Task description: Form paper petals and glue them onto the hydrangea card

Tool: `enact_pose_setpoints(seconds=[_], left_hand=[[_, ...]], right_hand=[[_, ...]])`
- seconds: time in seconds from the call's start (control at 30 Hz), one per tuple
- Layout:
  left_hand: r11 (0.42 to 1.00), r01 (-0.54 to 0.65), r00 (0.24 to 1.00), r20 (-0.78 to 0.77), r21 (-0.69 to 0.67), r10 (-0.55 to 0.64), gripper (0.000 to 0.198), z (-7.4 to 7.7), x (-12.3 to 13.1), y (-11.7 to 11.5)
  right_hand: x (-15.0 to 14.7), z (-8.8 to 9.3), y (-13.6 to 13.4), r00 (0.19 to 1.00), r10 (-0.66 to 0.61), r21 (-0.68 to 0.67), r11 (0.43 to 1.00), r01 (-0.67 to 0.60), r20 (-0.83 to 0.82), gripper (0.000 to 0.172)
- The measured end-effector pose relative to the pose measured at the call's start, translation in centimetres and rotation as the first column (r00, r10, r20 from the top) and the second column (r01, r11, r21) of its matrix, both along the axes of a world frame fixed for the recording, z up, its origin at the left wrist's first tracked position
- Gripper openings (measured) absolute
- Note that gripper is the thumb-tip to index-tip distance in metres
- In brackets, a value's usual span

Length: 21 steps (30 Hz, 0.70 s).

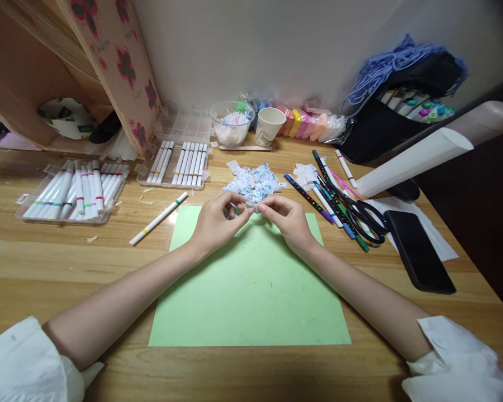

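Observation:
My left hand (220, 219) and my right hand (288, 219) meet over the top edge of a green sheet of paper (251, 296). Between their pinched fingertips is a small whitish scrap of paper (254, 207), partly covered by the fingers. Just behind the fingertips lies a loose pile of torn blue-and-white paper bits (255, 181). A smaller heap of pale scraps (305, 174) sits to its right.
Marker boxes (100, 219) stand at left, near a loose marker (159, 218). Behind are a clear bowl (230, 131), a paper cup (269, 127) and bagged clay (308, 125). Pens (308, 198), scissors (366, 220) and a phone (419, 251) lie at right.

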State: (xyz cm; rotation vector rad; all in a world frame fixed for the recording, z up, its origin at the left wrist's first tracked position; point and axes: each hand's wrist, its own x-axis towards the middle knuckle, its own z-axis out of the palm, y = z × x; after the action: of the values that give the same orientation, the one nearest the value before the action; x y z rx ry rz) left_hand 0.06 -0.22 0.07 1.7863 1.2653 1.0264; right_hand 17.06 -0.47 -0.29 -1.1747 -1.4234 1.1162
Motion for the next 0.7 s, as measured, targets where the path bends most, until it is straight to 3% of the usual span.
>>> enact_pose_setpoints(seconds=[0.2, 0.7], left_hand=[[0.994, 0.074, 0.997, -0.006, 0.086, -0.074, 0.015, 0.19, -0.11, 0.15], [0.997, 0.055, 0.998, 0.019, 0.051, -0.056, 0.018, 0.05, -0.11, 0.16]], right_hand=[[0.08, -0.05, 0.09, 1.000, 0.016, 0.012, 1.000, -0.015, -0.021, 0.021], [0.03, -0.22, -0.04, 0.999, 0.040, 0.032, 0.999, -0.040, -0.003, 0.014]])
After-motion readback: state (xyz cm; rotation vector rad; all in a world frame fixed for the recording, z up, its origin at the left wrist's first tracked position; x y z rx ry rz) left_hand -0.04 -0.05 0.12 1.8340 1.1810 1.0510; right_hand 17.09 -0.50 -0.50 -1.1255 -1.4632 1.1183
